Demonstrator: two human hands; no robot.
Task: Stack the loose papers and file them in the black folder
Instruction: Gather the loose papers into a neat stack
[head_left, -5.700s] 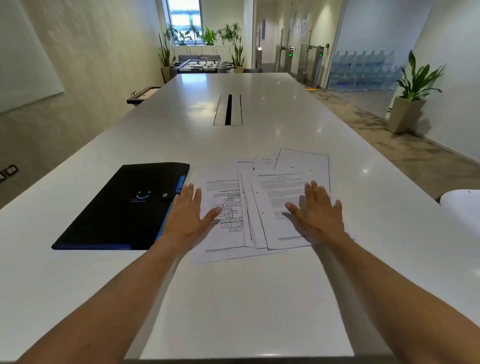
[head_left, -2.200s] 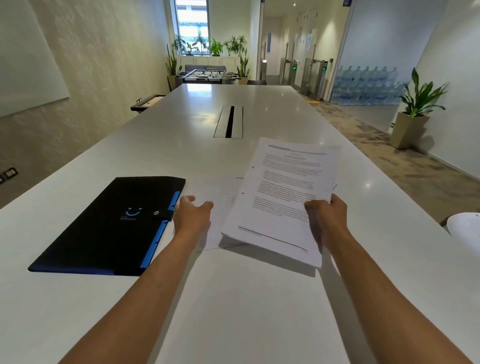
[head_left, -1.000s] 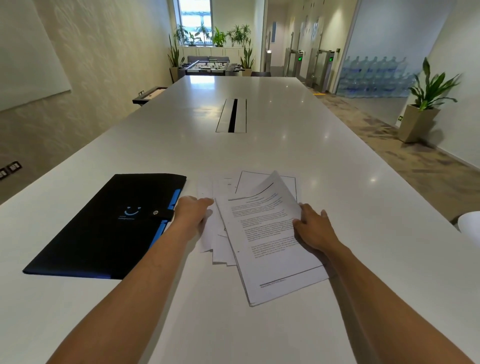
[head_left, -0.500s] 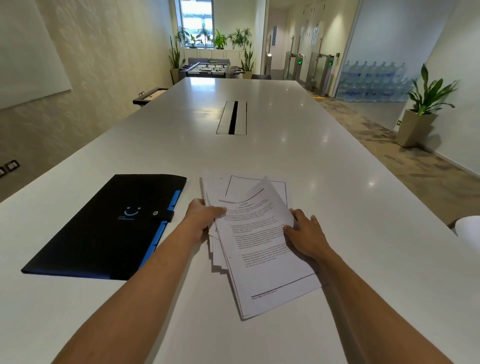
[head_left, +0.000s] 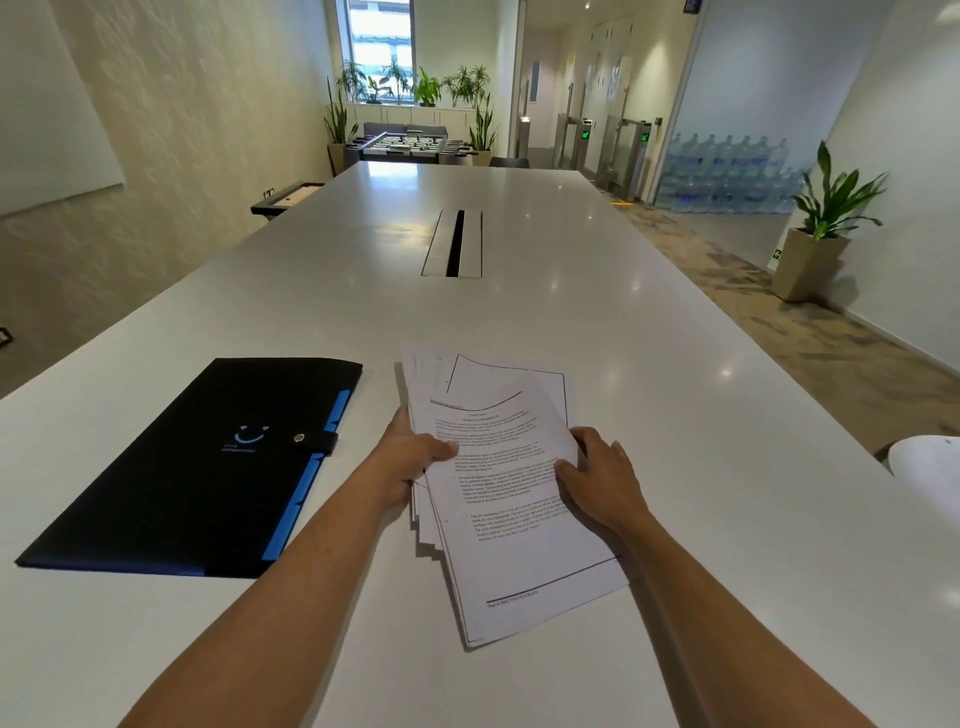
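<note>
A rough pile of white printed papers (head_left: 511, 525) lies on the white table (head_left: 519, 312), edges fanned and uneven. My left hand (head_left: 410, 457) grips the pile's left edge, thumb on top. On the right edge rests my right hand (head_left: 597, 478), with its fingers curled over the top sheets. The black folder (head_left: 197, 467), with blue trim, a blue smile mark and a snap strap, lies shut and flat to the left of the papers, apart from both hands.
A cable slot (head_left: 454, 243) sits in the table's middle further away. A white rounded object (head_left: 930, 467) shows at the right edge. A potted plant (head_left: 821, 228) stands on the floor at the right. The table's near edge is out of view below.
The spread sheets have been gathered into one pile. Over the last second both hands closed in on its sides and the pile shifted slightly toward me and tightened.
</note>
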